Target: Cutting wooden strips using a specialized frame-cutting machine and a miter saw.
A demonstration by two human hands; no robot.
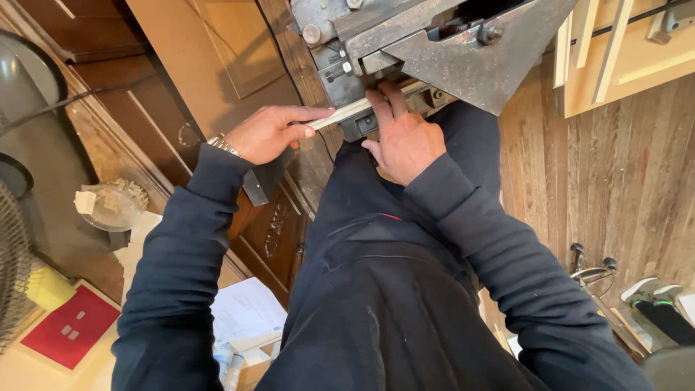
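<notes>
Far left: grey fan, only partly in frame, dark cable running across above it. Below it a yellow block and a red flat packet on a pale surface. Just right, a clear plastic container with light scraps inside. Lower down, white paper sheets near the person's left sleeve.

Behind these, dark brown wooden door panels leaning or lying at an angle, carved detail on one low panel.

Left hand: fingers stretched out flat, thumb under, pinching the near end of a thin pale wooden strip. Metal watch band at the wrist, dark blue sleeve. A dark block hangs just under this hand, can't tell what it is.

Strip runs up-right from the left hand into the machine, under the right hand's fingers.

Right hand: palm down, fingers narrow and together, pressing on the strip right at the mouth of the grey metal machine. Fingertips touching the machine's clamp area. Machine is worn steel, bolts, triangular plate.

Centre bottom: person's dark trousers, viewed from above.

Right: rough plank floor, pale wood frames top right, a metal tool and a shoe low right.
</notes>
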